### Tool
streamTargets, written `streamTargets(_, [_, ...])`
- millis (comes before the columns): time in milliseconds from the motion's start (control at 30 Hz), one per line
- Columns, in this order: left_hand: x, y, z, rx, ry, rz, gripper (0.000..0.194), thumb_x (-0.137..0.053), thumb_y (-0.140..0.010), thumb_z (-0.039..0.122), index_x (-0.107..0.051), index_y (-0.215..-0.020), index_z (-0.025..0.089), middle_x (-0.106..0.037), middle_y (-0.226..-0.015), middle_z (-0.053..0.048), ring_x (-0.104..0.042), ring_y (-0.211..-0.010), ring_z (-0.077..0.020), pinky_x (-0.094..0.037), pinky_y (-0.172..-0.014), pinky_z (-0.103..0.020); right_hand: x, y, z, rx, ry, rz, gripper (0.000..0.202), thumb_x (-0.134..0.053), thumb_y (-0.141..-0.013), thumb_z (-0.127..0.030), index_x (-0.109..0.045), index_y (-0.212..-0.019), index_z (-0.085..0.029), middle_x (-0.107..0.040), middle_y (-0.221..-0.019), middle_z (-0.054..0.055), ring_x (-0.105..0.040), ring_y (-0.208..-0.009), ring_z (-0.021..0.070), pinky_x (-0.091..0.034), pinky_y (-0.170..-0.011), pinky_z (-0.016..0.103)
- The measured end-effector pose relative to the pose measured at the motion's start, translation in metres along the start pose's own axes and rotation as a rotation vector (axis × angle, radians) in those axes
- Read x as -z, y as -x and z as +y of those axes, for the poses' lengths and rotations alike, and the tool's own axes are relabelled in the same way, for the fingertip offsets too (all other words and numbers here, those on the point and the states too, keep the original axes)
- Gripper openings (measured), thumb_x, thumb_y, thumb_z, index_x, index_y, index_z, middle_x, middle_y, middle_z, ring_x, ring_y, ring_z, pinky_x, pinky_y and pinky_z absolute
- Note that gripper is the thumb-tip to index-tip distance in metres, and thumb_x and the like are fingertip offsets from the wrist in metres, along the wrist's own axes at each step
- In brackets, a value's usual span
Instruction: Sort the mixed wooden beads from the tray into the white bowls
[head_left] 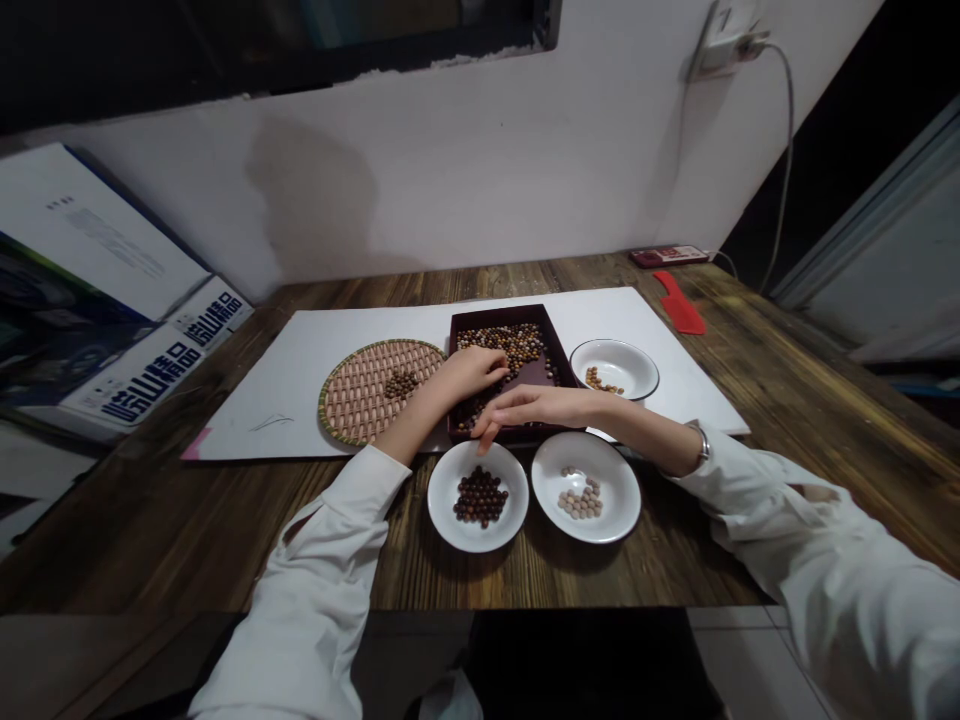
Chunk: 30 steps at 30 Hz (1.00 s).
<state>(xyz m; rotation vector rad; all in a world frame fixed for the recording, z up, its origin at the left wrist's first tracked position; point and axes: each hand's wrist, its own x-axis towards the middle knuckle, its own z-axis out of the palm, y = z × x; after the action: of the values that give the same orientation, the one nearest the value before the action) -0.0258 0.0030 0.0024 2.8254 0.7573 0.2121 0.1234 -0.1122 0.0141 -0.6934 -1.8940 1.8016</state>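
My left hand (480,372) reaches over the dark red tray (551,392), its fingers curled together above the beads; whatever they hold is hidden. Mixed brown and tan beads (517,342) cover much of the tray's far part. My right hand (529,405) crosses the tray's near edge with fingers apart and tips pointing down, close to the rim of a white bowl (441,500). In that bowl sit dark brown beads (481,498). Beside it, another white bowl (626,490) contains pale beads (583,500). I see nothing in the right fingers.
A round woven mat (352,390) bearing brown beads (401,383) lies left of the tray on a white board (262,350). To the right are a bowl (634,372) with yellow-brown beads, a red comb (681,303) and a phone-like device (667,257). Boxes (150,370) stand at left.
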Motion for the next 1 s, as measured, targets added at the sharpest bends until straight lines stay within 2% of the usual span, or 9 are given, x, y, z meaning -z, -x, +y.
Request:
streamTargets(233, [0.0024, 0.0019, 0.0022, -0.008, -0.002, -0.011, 0.021, -0.050, -0.094, 0.028, -0.068, -0.099, 0.019, -0.074, -0.100, -0.005, -0.067, -0.089, -0.0187, -0.049, -0.080, -0.028, -0.0005, 0.0000, -0.0005, -0.003, 0.009, 0.002, 0.039, -0.052, -0.099, -0.044, -0.064, -0.118, -0.013, -0.075, -0.104, 0.009, -0.062, -0.115, 0.0160, -0.037, -0.102, 0.031])
streamTargets(600, [-0.0011, 0.0046, 0.0001, -0.043, -0.156, 0.003, 0.026, -0.054, -0.093, 0.029, -0.060, -0.115, 0.016, -0.064, -0.115, -0.009, -0.061, -0.106, -0.0219, -0.049, -0.090, -0.031, 0.0005, -0.0004, -0.0002, -0.022, 0.044, 0.020, 0.044, -0.055, -0.096, -0.049, -0.065, -0.120, -0.014, -0.075, -0.105, 0.008, -0.060, -0.118, 0.0182, -0.035, -0.104, 0.033])
streamTargets(1000, [0.0034, 0.0047, 0.0024, -0.035, -0.160, -0.039, 0.019, -0.054, -0.090, 0.016, -0.067, -0.104, 0.016, -0.065, -0.112, -0.007, -0.063, -0.101, -0.0192, -0.049, -0.087, -0.028, -0.0021, -0.0011, -0.0036, -0.026, 0.027, 0.026, 0.038, -0.055, -0.097, -0.045, -0.065, -0.117, -0.014, -0.075, -0.102, 0.007, -0.061, -0.116, 0.0173, -0.036, -0.104, 0.033])
